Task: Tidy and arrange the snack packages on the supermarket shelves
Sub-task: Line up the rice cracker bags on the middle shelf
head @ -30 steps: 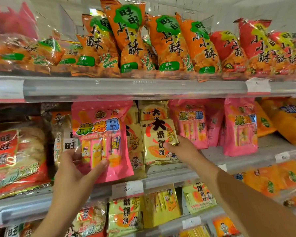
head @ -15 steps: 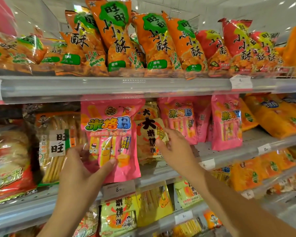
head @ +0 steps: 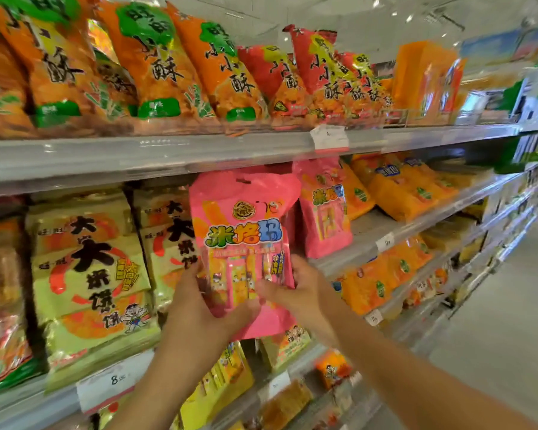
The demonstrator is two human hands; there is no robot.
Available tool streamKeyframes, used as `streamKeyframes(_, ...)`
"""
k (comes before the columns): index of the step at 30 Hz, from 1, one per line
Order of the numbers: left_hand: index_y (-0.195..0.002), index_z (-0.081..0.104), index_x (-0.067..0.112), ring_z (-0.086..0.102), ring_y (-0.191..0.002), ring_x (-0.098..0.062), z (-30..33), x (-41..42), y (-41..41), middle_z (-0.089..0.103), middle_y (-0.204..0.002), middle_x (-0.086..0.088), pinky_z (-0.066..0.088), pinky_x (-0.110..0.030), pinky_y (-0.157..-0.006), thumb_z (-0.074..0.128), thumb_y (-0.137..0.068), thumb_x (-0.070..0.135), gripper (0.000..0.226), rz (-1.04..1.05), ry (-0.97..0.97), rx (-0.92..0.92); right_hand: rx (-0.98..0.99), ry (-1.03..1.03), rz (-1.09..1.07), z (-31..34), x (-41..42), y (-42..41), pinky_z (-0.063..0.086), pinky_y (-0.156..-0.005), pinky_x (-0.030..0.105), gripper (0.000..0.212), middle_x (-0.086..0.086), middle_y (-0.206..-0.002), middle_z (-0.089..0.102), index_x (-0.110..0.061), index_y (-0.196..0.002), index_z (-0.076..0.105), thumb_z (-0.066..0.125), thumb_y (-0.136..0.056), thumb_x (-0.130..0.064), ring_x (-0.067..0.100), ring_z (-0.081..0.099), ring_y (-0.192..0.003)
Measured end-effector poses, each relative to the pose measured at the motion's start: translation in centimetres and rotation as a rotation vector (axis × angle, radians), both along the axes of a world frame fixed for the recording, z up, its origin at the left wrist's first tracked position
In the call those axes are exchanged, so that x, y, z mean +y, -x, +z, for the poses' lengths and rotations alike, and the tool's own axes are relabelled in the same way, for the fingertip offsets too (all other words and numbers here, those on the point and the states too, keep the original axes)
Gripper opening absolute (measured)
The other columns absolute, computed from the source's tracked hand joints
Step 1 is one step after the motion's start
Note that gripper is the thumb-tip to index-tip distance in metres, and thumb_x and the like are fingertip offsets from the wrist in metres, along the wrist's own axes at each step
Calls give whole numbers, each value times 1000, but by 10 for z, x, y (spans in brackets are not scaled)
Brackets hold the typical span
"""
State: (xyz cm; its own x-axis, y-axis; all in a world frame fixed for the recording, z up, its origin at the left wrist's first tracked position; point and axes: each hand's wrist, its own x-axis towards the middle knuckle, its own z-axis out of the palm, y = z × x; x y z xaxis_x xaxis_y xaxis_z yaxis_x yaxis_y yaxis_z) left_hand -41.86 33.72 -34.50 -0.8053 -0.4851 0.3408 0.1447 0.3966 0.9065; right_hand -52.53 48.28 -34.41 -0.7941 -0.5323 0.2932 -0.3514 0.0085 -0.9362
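**Pink pack held at the middle shelf**

Left hand [head: 196, 308] and right hand [head: 298, 293] both grip the pink pack's [head: 246, 231] lower half, upright before the middle shelf's [head: 416, 228] front edge. Behind it stands another pink pack [head: 326, 212].

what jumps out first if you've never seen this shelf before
A pink snack bag held up at centre by both hands, left hand and right hand gripping its lower part. Above it, orange bags crowd the top shelf; yellow bags stand left.
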Motion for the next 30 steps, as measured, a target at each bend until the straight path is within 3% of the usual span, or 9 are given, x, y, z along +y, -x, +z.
streamKeyframes(2, -116, 52, 35, 70, -75, -12, 1, 1, 16, 70, -91, 8, 58, -32, -62, 84, -72, 32, 54, -20, -91, -59, 19, -14, -2, 0, 11, 22, 53, -66, 23, 36, -11, -92, 74, -43, -102, 63, 78, -70, -48, 6, 70, -83)
streamKeyframes(4, -109, 60, 31, 71, -73, -12, 1, 0, 33, 73, -91, 1, 55, -24, -56, 82, -71, 34, 43, -51, -108, -79, 21, -32, 27, 0, 19, 45, 51, -65, 20, 39, -13, -93, 74, -41, -103, 63, 77, -68, -51, 5, 69, -83)
streamKeyframes(10, -98, 62, 32, 71, -70, -11, 9, 13, 83, 74, -86, 6, 53, -26, -57, 82, -49, 56, 58, 166, -38, -68, 8, -24, 176, 7, 22, 119, 53, -90, 41, 49, -6, -106, 72, -27, -122, 57, 76, -78, -38, 13, 68, -99)
streamKeyframes(16, -93, 65, 38, 70, -68, -11, 12, 20, 124, 73, -79, 10, 59, -40, -60, 87, -68, 27, 35, 403, 34, -21, 87, -167, 227, 20, -2, 166, 52, -91, 38, 34, -10, -103, 71, -30, -117, 58, 69, -85, -37, 10, 67, -95)
streamKeyframes(19, -110, 58, 29, 70, -72, -14, 5, 22, 134, 72, -80, 3, 58, -46, -69, 85, -71, 26, 47, 495, 72, -58, 66, -208, 254, 14, -14, 177, 52, -86, 30, 22, -8, -104, 69, -30, -107, 59, 67, -87, -33, 14, 65, -96)
streamKeyframes(22, -116, 41, 41, 65, -66, -1, -4, 27, 135, 67, -77, 7, 52, -27, -54, 84, -71, 38, 62, 572, 139, -62, 42, -256, 275, 3, -19, 182, 46, -69, 20, 10, -14, -91, 68, -30, -89, 56, 63, -89, -36, 6, 65, -86)
streamKeyframes(25, -120, 40, 44, 61, -72, 10, -9, 32, 136, 65, -78, 12, 45, -10, -48, 79, -76, 42, 59, 572, 218, -75, 30, -271, 280, -3, -18, 185, 39, -62, 15, 18, -23, -89, 63, -30, -96, 52, 61, -89, -44, -2, 61, -82)
streamKeyframes(27, -127, 39, 41, 60, -73, 11, -9, 33, 138, 63, -81, 15, 47, -8, -51, 76, -78, 43, 61, 576, 261, -113, 47, -309, 279, -4, -17, 185, 40, -63, 16, 26, -19, -97, 62, -31, -108, 49, 57, -90, -49, -4, 57, -84)
streamKeyframes(30, -137, 38, 33, 63, -74, 2, -9, 32, 140, 64, -86, 14, 55, -20, -63, 72, -82, 43, 64, 568, 283, -155, 169, -393, 231, -3, -15, 180, 47, -66, 20, 42, -5, -106, 64, -19, -124, 43, 52, -94, -47, 2, 58, -82)
